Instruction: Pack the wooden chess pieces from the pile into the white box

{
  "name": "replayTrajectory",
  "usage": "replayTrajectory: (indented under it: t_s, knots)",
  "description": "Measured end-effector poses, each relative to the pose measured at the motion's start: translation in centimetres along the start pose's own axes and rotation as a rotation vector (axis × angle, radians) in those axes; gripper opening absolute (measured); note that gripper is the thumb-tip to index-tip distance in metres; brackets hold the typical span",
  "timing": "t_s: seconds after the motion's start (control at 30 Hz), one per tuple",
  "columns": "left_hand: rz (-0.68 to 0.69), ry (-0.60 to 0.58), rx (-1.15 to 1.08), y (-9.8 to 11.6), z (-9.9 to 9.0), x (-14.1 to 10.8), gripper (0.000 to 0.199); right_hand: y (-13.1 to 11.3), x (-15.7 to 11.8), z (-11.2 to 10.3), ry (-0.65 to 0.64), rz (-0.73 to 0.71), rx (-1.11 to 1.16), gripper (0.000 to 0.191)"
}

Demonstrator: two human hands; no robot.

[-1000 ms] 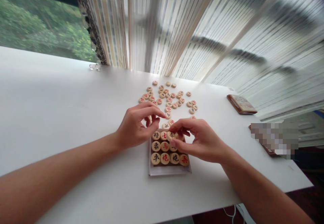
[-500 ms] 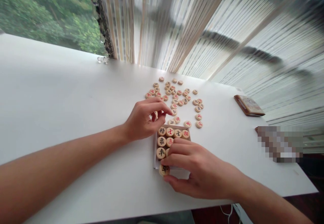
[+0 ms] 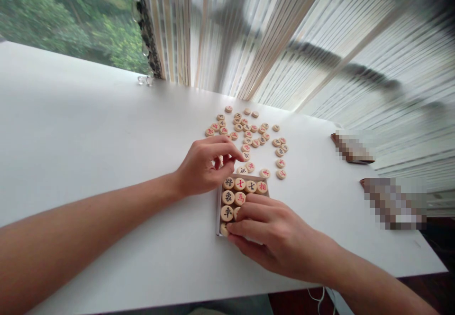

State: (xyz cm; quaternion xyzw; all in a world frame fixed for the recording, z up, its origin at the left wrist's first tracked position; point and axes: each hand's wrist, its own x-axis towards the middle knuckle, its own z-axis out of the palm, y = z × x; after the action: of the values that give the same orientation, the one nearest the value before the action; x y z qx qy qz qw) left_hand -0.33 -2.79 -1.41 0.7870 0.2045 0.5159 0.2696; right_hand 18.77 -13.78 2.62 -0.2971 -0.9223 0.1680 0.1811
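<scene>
A shallow box (image 3: 219, 210) near the table's front edge holds rows of round wooden Chinese chess pieces with black or red characters. My right hand (image 3: 270, 229) lies over the box's near right part and hides several pieces. Its fingertips are closed on a chess piece (image 3: 223, 230) at the near left corner, inside the rim. Above the far left corner hovers my left hand (image 3: 209, 165), fingers loosely bent, with a gap between thumb and forefinger and nothing visible in it. Just beyond lie scattered chess pieces (image 3: 248, 141), some partly behind the left hand.
The white table (image 3: 106, 153) runs up to a string curtain (image 3: 227, 35) and a window with trees outside. Two flat brown objects, a farther one (image 3: 350, 159) and a nearer one (image 3: 362, 184), lie at the right, partly blurred out. A white cable hangs below the front edge.
My right hand has brought the chess piece from over the box's near rim down into the near left corner. My left hand has stayed nearly still; the view has shifted slightly.
</scene>
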Motion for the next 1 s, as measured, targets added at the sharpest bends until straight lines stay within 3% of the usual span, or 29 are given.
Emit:
replayTrajectory:
  t_s: [0.23, 1.0]
  knots:
    - [-0.005, -0.006, 0.002, -0.02, -0.02, -0.03, 0.025, -0.28, -0.26, 0.41, 0.077, -0.024, -0.047, 0.019]
    - [-0.009, -0.011, -0.002, -0.14, 0.00, -0.02, 0.025, -0.61, 0.22, 0.84, 0.053, -0.072, -0.175, 0.025]
